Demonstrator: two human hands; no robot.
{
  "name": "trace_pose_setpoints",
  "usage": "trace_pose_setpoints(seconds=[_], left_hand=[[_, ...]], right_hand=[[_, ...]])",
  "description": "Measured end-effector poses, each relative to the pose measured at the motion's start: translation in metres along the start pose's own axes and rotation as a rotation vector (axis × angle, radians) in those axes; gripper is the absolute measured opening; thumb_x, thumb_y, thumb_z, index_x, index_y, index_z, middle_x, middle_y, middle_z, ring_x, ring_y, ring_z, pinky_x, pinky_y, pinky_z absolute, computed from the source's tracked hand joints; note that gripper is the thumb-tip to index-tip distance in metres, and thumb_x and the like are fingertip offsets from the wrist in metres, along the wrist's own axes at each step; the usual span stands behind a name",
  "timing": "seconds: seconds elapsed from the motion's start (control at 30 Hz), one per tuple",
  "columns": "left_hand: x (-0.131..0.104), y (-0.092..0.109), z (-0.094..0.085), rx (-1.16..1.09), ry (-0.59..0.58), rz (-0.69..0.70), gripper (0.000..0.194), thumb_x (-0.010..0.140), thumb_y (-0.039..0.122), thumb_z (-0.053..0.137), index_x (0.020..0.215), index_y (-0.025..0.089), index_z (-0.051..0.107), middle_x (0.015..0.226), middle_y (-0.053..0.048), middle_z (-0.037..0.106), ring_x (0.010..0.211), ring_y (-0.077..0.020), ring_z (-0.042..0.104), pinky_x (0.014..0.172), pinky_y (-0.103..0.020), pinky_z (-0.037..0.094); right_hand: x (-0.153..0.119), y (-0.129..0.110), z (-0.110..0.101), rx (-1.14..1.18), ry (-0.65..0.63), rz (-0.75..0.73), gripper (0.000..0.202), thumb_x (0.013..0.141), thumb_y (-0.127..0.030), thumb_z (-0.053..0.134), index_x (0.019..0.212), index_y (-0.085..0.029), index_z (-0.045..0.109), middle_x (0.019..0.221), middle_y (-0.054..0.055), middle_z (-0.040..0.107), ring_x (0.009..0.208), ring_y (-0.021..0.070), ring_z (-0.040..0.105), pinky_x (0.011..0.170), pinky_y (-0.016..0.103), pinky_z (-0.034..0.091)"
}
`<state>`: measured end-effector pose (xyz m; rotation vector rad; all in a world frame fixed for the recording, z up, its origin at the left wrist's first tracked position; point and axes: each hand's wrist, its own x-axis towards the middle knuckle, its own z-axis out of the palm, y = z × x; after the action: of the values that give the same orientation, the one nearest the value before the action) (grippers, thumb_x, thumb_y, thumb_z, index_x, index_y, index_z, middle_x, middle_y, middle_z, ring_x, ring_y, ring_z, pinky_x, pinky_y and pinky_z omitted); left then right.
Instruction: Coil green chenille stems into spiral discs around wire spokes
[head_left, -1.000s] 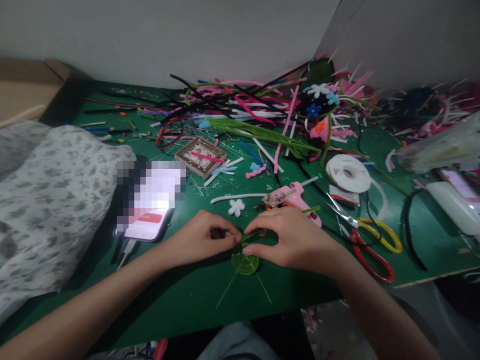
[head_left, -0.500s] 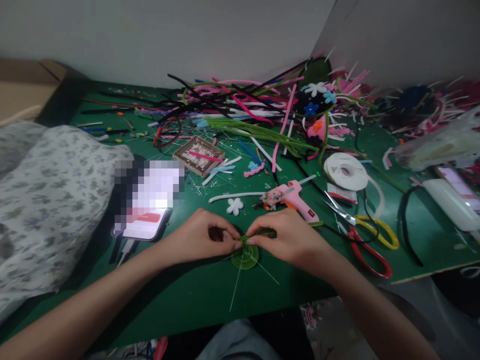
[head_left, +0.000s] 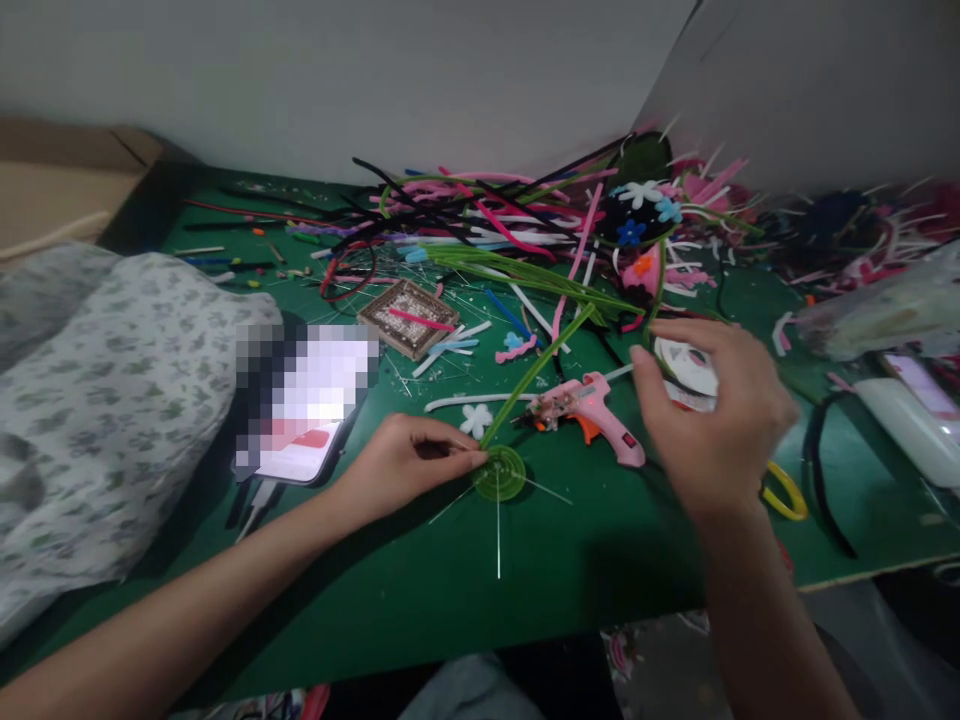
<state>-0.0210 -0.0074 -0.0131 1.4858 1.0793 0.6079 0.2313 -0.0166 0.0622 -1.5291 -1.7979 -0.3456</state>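
A flat green coil (head_left: 501,474) lies near the table's front, with thin white strands sticking out from it. My left hand (head_left: 424,462) pinches the coil's upper left edge, where green stems (head_left: 532,378) run up and to the right towards the pile. Raised over the right side, my right hand (head_left: 701,410) has its thumb and fingers apart around nothing and partly covers a white roll (head_left: 684,370). Between the hands lies a pink glue gun (head_left: 592,405), and a white flower (head_left: 476,420) sits just above the coil.
Coloured pipe cleaners (head_left: 480,215) are heaped along the back. A small framed tray (head_left: 409,318) lies left of centre, beside a lit phone (head_left: 315,400). Patterned cloth (head_left: 127,400) covers the left. Behind my right wrist shows a yellow scissor handle (head_left: 787,495).
My right hand has let go of the green piece, moved up and right, and opened. The green stems now stretch up and right from my left hand, and the coil has turned a little.
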Motion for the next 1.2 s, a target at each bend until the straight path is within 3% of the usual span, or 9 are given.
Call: trace_pose_setpoints(seconds=[0.07,0.2,0.27,0.43,0.63,0.87,1.2], left_hand=[[0.001,0.001,-0.001,-0.044,0.091,-0.018,0.021,0.073,0.037,0.073,0.081,0.017,0.076,0.078,-0.004,0.076,0.068,-0.0147,0.067,0.059,-0.02,0.05],[0.001,0.004,-0.002,-0.065,0.145,-0.035,0.02,0.074,0.036,0.073,0.081,0.018,0.076,0.078,-0.004,0.076,0.068,-0.0143,0.067,0.059,-0.019,0.05],[0.0,0.005,-0.002,-0.069,0.14,-0.052,0.019,0.073,0.036,0.073,0.079,0.018,0.076,0.076,-0.004,0.076,0.065,-0.014,0.066,0.056,-0.018,0.049],[-0.001,0.007,-0.002,-0.076,0.139,-0.079,0.019,0.072,0.036,0.073,0.076,0.017,0.076,0.074,-0.004,0.075,0.064,-0.0147,0.066,0.054,-0.019,0.05],[0.0,0.006,0.0,-0.054,0.105,-0.091,0.019,0.072,0.036,0.074,0.076,0.017,0.075,0.074,-0.005,0.075,0.065,-0.0154,0.067,0.056,-0.021,0.052],[-0.001,0.003,0.0,0.035,0.04,-0.071,0.021,0.074,0.037,0.071,0.076,0.017,0.076,0.072,-0.005,0.074,0.063,-0.0158,0.066,0.053,-0.021,0.05],[-0.001,0.0,0.0,0.04,0.027,-0.051,0.023,0.076,0.039,0.07,0.079,0.016,0.076,0.072,-0.005,0.074,0.064,-0.0157,0.065,0.055,-0.022,0.049]], right_hand=[[-0.004,0.009,0.004,-0.04,-0.019,0.067,0.024,0.083,-0.033,0.062,0.103,-0.02,0.059,0.097,0.01,0.065,0.094,0.026,0.061,0.084,0.041,0.046],[-0.02,0.013,0.019,0.009,-0.366,0.168,0.046,0.073,-0.053,0.067,0.101,-0.019,0.054,0.09,0.008,0.063,0.082,0.0245,0.061,0.072,0.037,0.049],[-0.027,0.011,0.023,-0.018,-0.417,0.174,0.049,0.072,-0.055,0.068,0.103,-0.02,0.053,0.093,0.008,0.063,0.086,0.0256,0.06,0.073,0.037,0.048],[-0.038,0.014,0.023,-0.078,-0.445,0.137,0.056,0.071,-0.052,0.07,0.112,-0.02,0.051,0.097,0.01,0.063,0.089,0.0277,0.061,0.076,0.039,0.048],[-0.045,0.025,0.031,-0.144,-0.487,0.168,0.052,0.078,-0.04,0.062,0.123,-0.015,0.05,0.107,0.014,0.063,0.096,0.031,0.061,0.077,0.042,0.049],[-0.053,0.016,0.034,-0.157,-0.37,0.18,0.044,0.079,-0.035,0.058,0.119,-0.02,0.055,0.094,0.008,0.07,0.084,0.0274,0.066,0.07,0.037,0.05],[-0.058,0.008,0.035,-0.117,-0.377,0.137,0.043,0.079,-0.033,0.06,0.121,-0.022,0.054,0.093,0.006,0.071,0.08,0.0248,0.067,0.066,0.034,0.05]])
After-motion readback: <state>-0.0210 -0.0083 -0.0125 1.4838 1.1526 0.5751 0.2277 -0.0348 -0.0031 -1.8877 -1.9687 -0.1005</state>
